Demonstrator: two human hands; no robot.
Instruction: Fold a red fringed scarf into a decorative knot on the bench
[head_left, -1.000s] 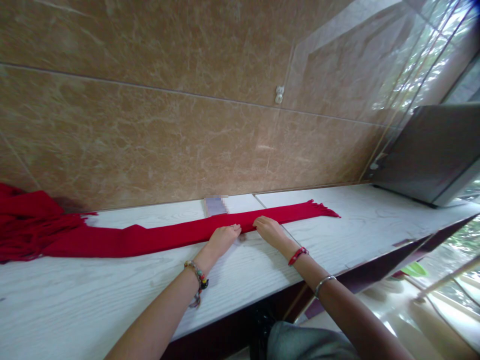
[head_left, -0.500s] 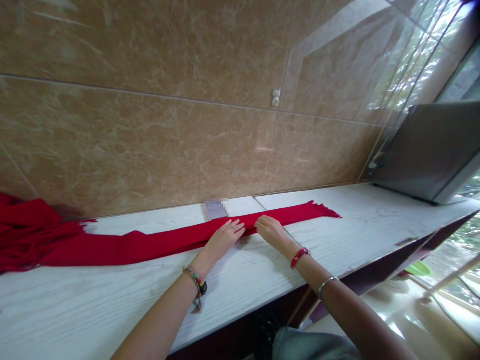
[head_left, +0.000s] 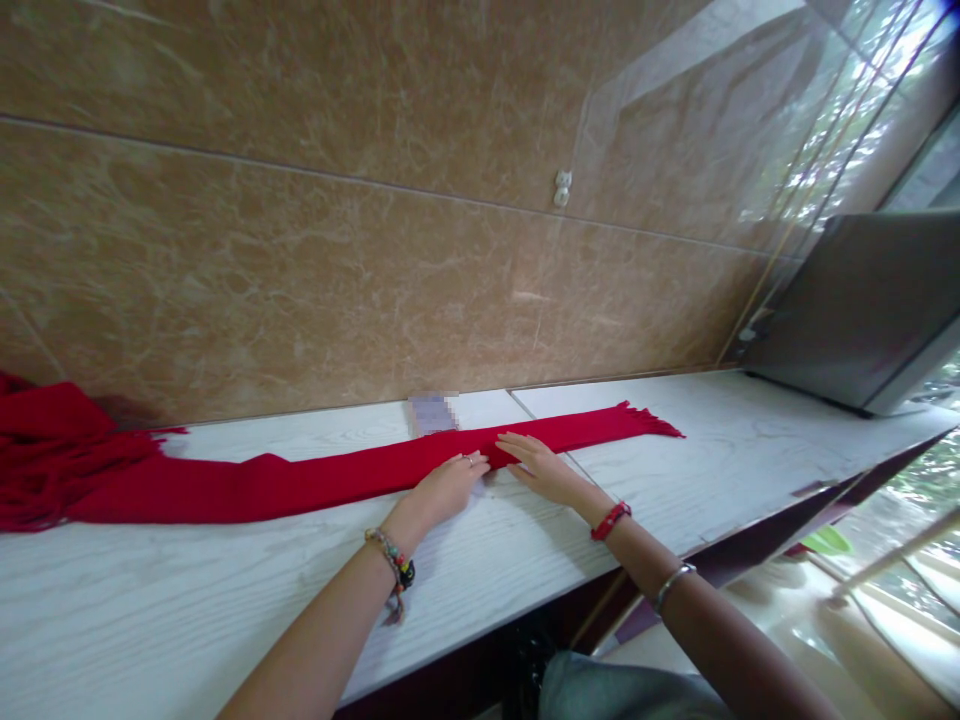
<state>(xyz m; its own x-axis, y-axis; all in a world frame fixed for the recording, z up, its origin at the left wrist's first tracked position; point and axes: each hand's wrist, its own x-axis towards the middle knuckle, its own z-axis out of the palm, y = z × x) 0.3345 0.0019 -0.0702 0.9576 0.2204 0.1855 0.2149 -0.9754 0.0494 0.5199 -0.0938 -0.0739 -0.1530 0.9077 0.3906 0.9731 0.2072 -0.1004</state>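
A long red scarf [head_left: 315,488] lies as a narrow folded strip along the counter, its fringed end [head_left: 652,420] to the right. My left hand [head_left: 444,490] is at the scarf's near edge, fingers bent together and closed on the cloth; the tips are partly hidden. Just to the right, my right hand [head_left: 541,468] rests on the strip with its fingers stretched out and slightly apart. At the far left the rest of the red cloth [head_left: 67,450] is bunched in a heap with loose fringe.
Behind the scarf, a phone-like flat object [head_left: 433,414], partly blurred, lies on the white wood-grain counter [head_left: 225,590]. A brown tiled wall [head_left: 300,280] rises at the back, with a small white hook [head_left: 562,188]. A large grey box-shaped appliance [head_left: 855,300] stands at the right end.
My right hand has opened from a pinch to outstretched fingers on the scarf. My left hand's fingers have drawn together at the near edge. The scarf's strip looks flatter between the hands.
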